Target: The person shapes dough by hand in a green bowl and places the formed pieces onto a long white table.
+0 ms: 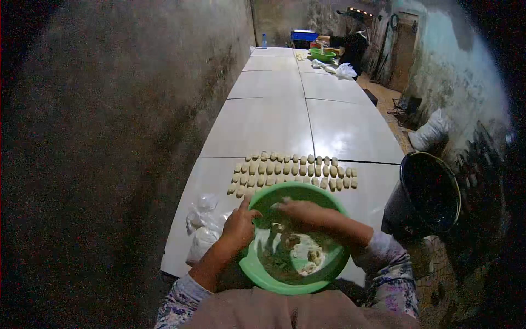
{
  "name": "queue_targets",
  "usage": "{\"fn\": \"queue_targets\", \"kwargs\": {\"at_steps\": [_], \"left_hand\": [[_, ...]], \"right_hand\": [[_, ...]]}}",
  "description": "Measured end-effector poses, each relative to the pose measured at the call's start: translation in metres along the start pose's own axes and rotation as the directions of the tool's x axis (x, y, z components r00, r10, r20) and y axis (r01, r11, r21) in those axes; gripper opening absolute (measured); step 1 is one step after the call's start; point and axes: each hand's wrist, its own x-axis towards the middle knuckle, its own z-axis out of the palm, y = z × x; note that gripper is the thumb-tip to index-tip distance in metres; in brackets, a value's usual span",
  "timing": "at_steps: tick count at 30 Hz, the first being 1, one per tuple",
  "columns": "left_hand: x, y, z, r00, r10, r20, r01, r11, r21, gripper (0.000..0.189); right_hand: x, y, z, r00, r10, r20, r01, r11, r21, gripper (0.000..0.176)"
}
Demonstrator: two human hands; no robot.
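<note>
A green basin (257,274) stands at the near end of the white table, with pale flour and lumps of dough (308,256) at its bottom. On the basin's left rim rests my left hand (241,223), its fingers closed around the edge. My right hand (298,212) is inside the basin near the far wall, blurred by motion, so its fingers and anything in them cannot be made out. Beyond the basin lie several rows of small oval dough pieces (294,169) on the table.
Clear plastic bags with white contents (203,241) lie left of the basin. A dark bucket (424,192) stands at the right. At the table's far end (274,52) are a person in dark clothes (353,49), another green basin (322,55) and a blue crate (304,35).
</note>
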Motion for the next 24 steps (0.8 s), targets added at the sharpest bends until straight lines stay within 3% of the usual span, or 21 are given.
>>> {"fn": "queue_targets", "kwargs": {"at_steps": [2,4,5,6,7,8,9,10,12,13,14,15,16,18,19,20,21,22,23,24], "left_hand": [[0.002,0.001,0.007,0.999,0.036,-0.039,-0.035,0.999,0.011,0.036],[0.001,0.007,0.003,0.999,0.048,-0.018,-0.047,0.998,0.046,0.036],[0.001,0.008,0.004,0.999,0.039,0.001,-0.039,0.999,0.011,0.036],[0.000,0.009,0.005,0.999,0.032,0.021,-0.032,0.999,-0.023,0.037],[-0.001,0.010,0.006,0.998,0.063,0.002,-0.063,0.998,-0.018,0.036],[-0.001,0.012,0.006,0.998,0.069,0.000,-0.069,0.997,-0.018,0.036],[-0.002,0.015,0.006,0.996,0.091,-0.002,-0.091,0.996,-0.003,0.036],[-0.003,0.017,0.005,0.994,0.111,-0.004,-0.111,0.994,0.012,0.036],[-0.003,0.017,0.010,0.995,0.103,0.012,-0.103,0.994,0.020,0.034],[-0.002,0.015,0.018,0.974,0.206,-0.095,-0.194,0.973,0.125,0.034],[0.002,0.013,0.024,0.931,0.315,-0.187,-0.267,0.933,0.240,0.034],[0.008,0.010,0.028,0.918,0.368,-0.146,-0.356,0.929,0.106,0.034],[0.010,0.014,0.028,0.918,0.366,-0.150,-0.352,0.929,0.113,0.034],[0.012,0.022,0.032,0.804,0.578,-0.138,-0.574,0.816,0.069,0.038],[0.012,0.022,0.032,0.805,0.577,-0.141,-0.572,0.817,0.077,0.038],[0.012,0.021,0.034,0.903,0.429,-0.010,-0.416,0.871,-0.262,0.040],[0.014,0.021,0.034,0.935,0.308,0.174,-0.171,0.824,-0.541,0.043],[0.016,0.020,0.034,0.894,0.232,0.383,0.129,0.685,-0.717,0.046],[0.013,0.028,0.020,0.852,0.212,0.479,0.280,0.588,-0.759,0.050],[0.010,0.034,0.012,0.848,0.213,0.484,0.280,0.596,-0.753,0.050]], "right_hand": [[-0.006,-0.003,0.021,0.961,-0.121,0.247,0.089,0.986,0.138,0.068],[-0.011,0.004,0.051,0.965,-0.167,0.200,0.200,0.967,-0.156,0.061],[-0.013,0.013,0.061,0.947,-0.175,0.271,0.199,0.978,-0.066,0.051],[-0.016,0.009,0.059,0.947,-0.170,0.273,0.195,0.979,-0.067,0.051],[-0.019,0.003,0.056,0.939,0.006,0.344,-0.093,0.967,0.238,0.046],[-0.022,-0.001,0.052,0.879,0.142,0.456,-0.379,0.788,0.485,0.041],[-0.027,-0.004,0.043,0.929,-0.022,0.368,-0.045,0.984,0.173,0.034],[-0.027,-0.004,0.039,0.930,-0.020,0.366,-0.045,0.985,0.168,0.034],[-0.028,-0.003,0.033,0.914,-0.128,0.386,0.143,0.990,-0.011,0.033],[-0.025,-0.003,0.029,0.910,-0.156,0.385,0.200,0.977,-0.078,0.033],[-0.025,-0.003,0.024,0.911,-0.158,0.381,0.204,0.975,-0.083,0.033],[-0.026,-0.011,0.008,0.913,-0.067,0.402,0.095,0.994,-0.050,0.034],[-0.027,-0.018,-0.004,0.904,0.021,0.427,-0.014,1.000,-0.019,0.035],[-0.033,-0.014,-0.013,0.916,0.056,0.398,-0.047,0.998,-0.032,0.036],[-0.039,-0.009,-0.018,0.958,0.029,0.286,-0.057,0.994,0.091,0.036],[-0.042,-0.006,-0.023,0.986,0.015,0.167,-0.051,0.976,0.214,0.036],[-0.044,-0.016,-0.044,0.914,0.175,0.366,-0.320,0.865,0.385,0.036],[-0.047,-0.014,-0.045,0.919,0.172,0.356,-0.314,0.864,0.393,0.036],[-0.052,-0.009,-0.044,0.979,0.051,0.200,-0.116,0.937,0.329,0.036],[-0.056,-0.005,-0.042,0.995,-0.090,0.054,0.075,0.971,0.227,0.036]]}}
